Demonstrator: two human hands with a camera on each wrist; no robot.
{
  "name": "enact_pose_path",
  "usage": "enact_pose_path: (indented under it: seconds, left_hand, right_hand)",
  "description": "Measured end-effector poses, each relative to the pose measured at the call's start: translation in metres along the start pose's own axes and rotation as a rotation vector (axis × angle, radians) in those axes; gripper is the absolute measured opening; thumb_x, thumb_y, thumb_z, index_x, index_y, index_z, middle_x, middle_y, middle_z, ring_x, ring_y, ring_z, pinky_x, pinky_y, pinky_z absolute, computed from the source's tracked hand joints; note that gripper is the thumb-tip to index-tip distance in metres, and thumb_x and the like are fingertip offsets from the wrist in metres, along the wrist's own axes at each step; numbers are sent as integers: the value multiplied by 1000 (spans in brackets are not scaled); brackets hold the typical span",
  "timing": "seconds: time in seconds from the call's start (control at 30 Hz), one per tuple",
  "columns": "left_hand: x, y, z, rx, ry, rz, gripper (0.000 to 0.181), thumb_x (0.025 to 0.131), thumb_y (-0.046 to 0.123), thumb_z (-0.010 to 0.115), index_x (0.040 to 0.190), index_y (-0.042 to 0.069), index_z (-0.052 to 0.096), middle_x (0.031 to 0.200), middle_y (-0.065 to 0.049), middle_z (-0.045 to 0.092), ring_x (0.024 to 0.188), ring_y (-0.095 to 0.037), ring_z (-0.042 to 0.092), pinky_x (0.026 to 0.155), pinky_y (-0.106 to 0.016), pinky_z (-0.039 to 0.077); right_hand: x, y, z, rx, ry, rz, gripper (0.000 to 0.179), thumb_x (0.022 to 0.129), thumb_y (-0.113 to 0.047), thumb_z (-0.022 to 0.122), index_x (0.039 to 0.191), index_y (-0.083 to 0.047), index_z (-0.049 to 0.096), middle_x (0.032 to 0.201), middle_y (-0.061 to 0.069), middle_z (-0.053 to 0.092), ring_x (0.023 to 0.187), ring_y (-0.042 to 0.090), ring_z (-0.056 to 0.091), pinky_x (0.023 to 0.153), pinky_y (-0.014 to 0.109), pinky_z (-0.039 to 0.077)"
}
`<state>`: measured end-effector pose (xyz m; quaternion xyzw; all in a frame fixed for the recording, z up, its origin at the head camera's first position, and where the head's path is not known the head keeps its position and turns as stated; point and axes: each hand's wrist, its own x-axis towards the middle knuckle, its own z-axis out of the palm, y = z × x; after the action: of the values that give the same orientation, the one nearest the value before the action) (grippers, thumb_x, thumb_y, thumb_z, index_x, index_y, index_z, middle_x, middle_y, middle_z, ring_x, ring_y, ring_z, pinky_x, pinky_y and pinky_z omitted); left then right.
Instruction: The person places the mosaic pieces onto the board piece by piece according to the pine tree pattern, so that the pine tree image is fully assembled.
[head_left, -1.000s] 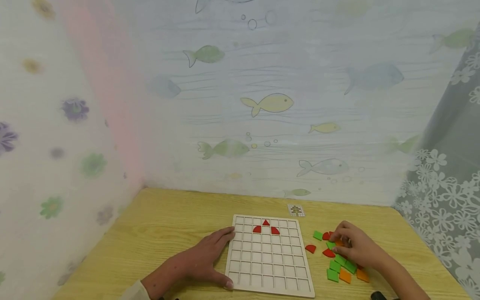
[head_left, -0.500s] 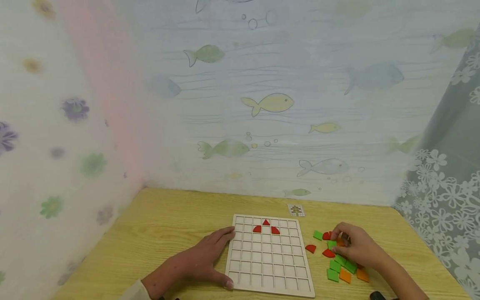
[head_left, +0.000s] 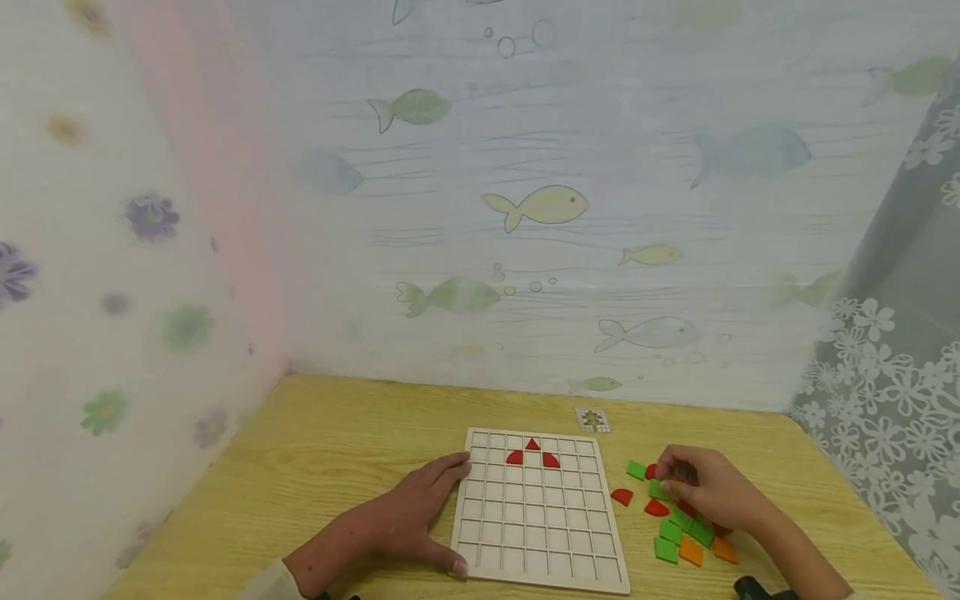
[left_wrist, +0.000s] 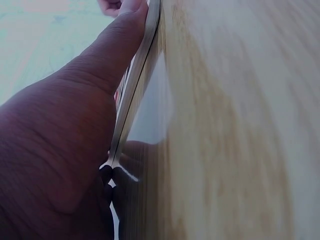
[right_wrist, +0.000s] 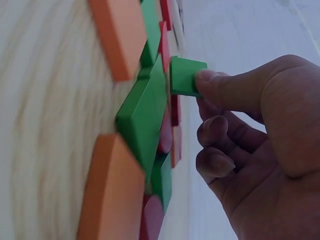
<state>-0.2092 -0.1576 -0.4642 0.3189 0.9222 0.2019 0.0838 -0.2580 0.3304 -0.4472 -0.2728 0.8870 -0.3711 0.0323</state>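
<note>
A pale wooden grid board [head_left: 534, 525] lies on the table, with a red triangle [head_left: 532, 444] and two red quarter-round pieces [head_left: 551, 460] in its upper cells. My left hand [head_left: 405, 517] rests along the board's left edge, thumb at the near corner and fingers extended to the far part. In the left wrist view the thumb [left_wrist: 132, 27] touches the board's rim. To the right of the board, my right hand [head_left: 712, 487] pinches a green square tile [right_wrist: 185, 77] between thumb and fingers, above the loose pieces. Its other fingers are curled.
Around the right hand lie several green tiles [head_left: 666, 550], orange tiles [head_left: 691, 552] and red pieces [head_left: 657, 507]. A red quarter-round [head_left: 622, 497] sits beside the board. Behind the board is a small pattern card [head_left: 592, 420]. Patterned fabric walls [head_left: 450, 208] border the table.
My right hand has drawn a green tile slightly up and left from the pile and now pinches it. A red piece beneath the hand has come into view. The left hand and board stay still.
</note>
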Motion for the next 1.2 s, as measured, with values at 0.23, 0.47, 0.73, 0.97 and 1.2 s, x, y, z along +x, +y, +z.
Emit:
enact_pose_path:
  seconds: [0.23, 0.47, 0.73, 0.97, 1.2]
  left_hand:
    - [-2, 2, -2, 8, -5, -9, 129, 77, 85, 73, 171, 16, 18, 178, -3, 11, 161, -30, 22, 123, -56, 34]
    - [-1, 4, -3, 2, -7, -15, 129, 77, 85, 73, 171, 15, 19, 178, -3, 11, 161, -31, 21, 123, -57, 33]
    - [-1, 3, -1, 2, -13, -13, 130, 77, 84, 74, 171, 14, 18, 178, -4, 10, 161, -31, 21, 124, -57, 32]
    - [-1, 3, -1, -10, -22, -26, 129, 77, 85, 73, 171, 17, 17, 178, -3, 10, 161, -30, 20, 124, -57, 31]
    - [0, 3, -1, -14, -12, -22, 129, 76, 84, 74, 171, 17, 18, 178, -2, 11, 161, -29, 20, 124, -58, 31]
  right_hand:
    - [16, -16, 6, -27, 23, -45, 10, 102, -5, 70, 102, -15, 68, 90, -2, 64, 71, 9, 55, 62, 27, 50]
    - [37, -32, 17, 4, 7, -97, 6, 103, -6, 68, 104, -12, 68, 94, 1, 67, 79, 12, 61, 68, 28, 53]
    - [58, -46, 37, 41, 2, -138, 6, 103, -4, 68, 106, -9, 67, 99, 2, 68, 85, 15, 64, 73, 28, 56]
    - [76, -59, 50, 54, -10, -126, 6, 102, -4, 69, 105, -9, 68, 97, 1, 66, 84, 11, 60, 74, 27, 53]
    - [93, -69, 61, 59, -40, -148, 5, 104, -4, 67, 107, -8, 68, 98, 3, 69, 83, 13, 61, 73, 28, 53]
